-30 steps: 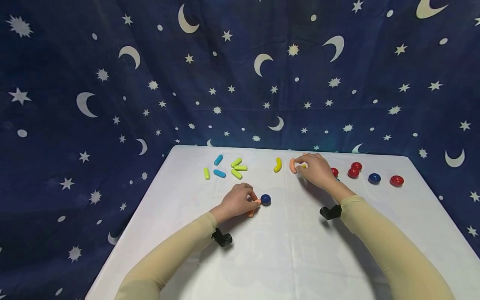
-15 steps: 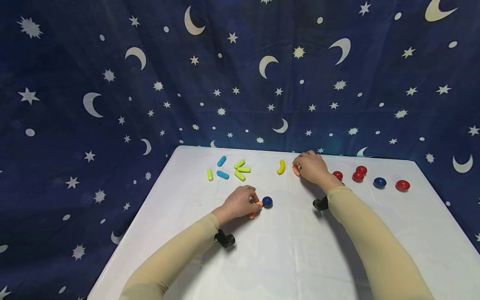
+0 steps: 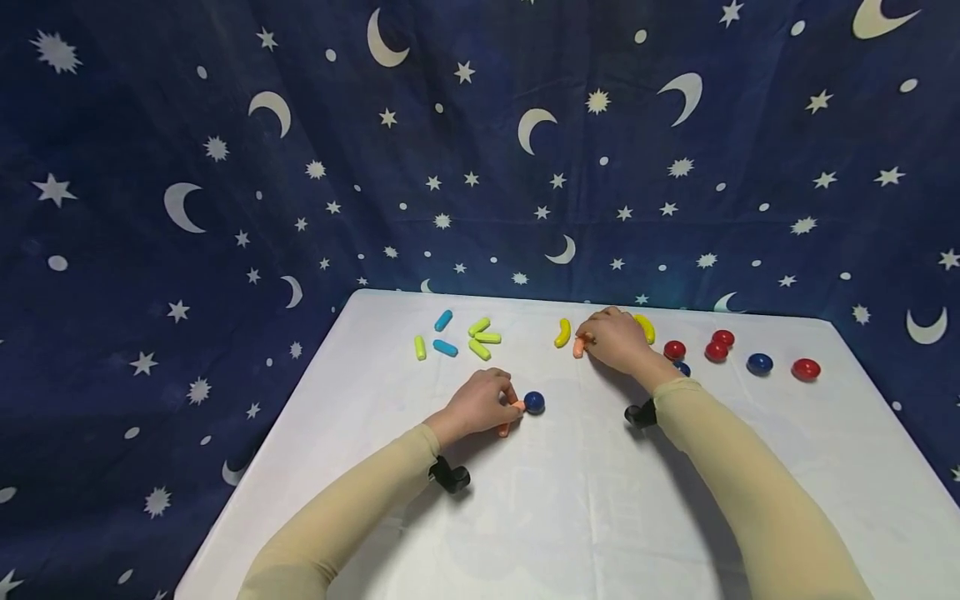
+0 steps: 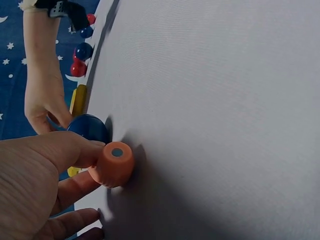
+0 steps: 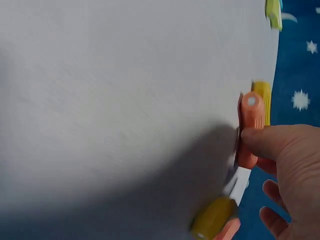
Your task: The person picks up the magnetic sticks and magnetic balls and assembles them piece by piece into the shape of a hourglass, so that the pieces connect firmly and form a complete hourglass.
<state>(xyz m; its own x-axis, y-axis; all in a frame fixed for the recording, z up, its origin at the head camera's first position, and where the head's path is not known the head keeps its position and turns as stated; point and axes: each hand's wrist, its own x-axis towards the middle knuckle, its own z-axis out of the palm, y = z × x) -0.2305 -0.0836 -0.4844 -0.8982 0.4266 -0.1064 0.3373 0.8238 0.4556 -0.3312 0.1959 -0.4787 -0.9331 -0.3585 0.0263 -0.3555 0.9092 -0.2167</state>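
Note:
My left hand (image 3: 478, 404) pinches an orange curved rod (image 4: 112, 165) between thumb and finger. A round grey magnet shows in the rod's end. A blue ball (image 3: 534, 402) touches or nearly touches the rod, just right of the fingertips. Toward the table's far side, my right hand (image 3: 617, 340) pinches another orange curved rod (image 5: 251, 120) by thumb and finger. That rod stands close beside a yellow curved rod (image 3: 562, 332), apart from it in the head view. Behind the right hand lies a second yellow curved rod (image 3: 644, 328).
Blue straight rods (image 3: 445, 347) and several lime-green rods (image 3: 480, 349) lie at the back left. At the back right are several red balls (image 3: 806, 369) and blue balls (image 3: 760, 364). A starry dark-blue cloth (image 3: 450, 167) hangs behind the white table (image 3: 525, 517).
My right hand has gripped the orange rod and shifted it left and slightly nearer, toward the yellow rod. The left hand keeps its hold; the head view has shifted slightly.

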